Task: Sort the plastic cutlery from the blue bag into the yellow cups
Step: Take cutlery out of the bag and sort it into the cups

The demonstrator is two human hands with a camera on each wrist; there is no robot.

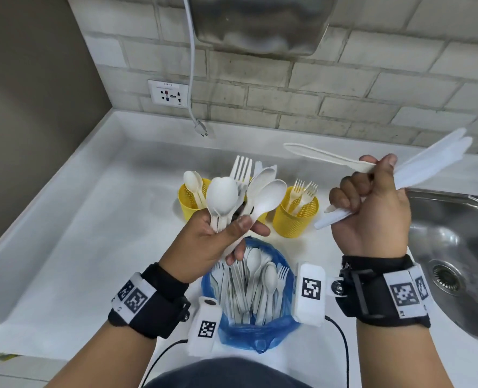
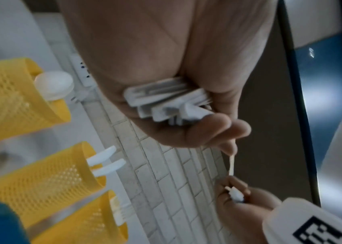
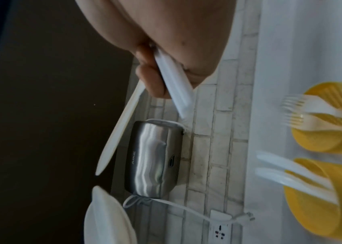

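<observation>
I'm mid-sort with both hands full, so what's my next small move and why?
Probably lower the right hand to the middle yellow cup and drop its knives there: that cup already holds knives. The left hand still grips a mixed bunch.

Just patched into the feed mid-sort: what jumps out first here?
Both hands are full above the counter: the left hand grips a fan of white spoons and forks, and the right hand grips a bundle of white knives. Below them the blue bag is still packed with cutlery. Behind it stand the yellow cups, one with spoons, one with forks.
</observation>
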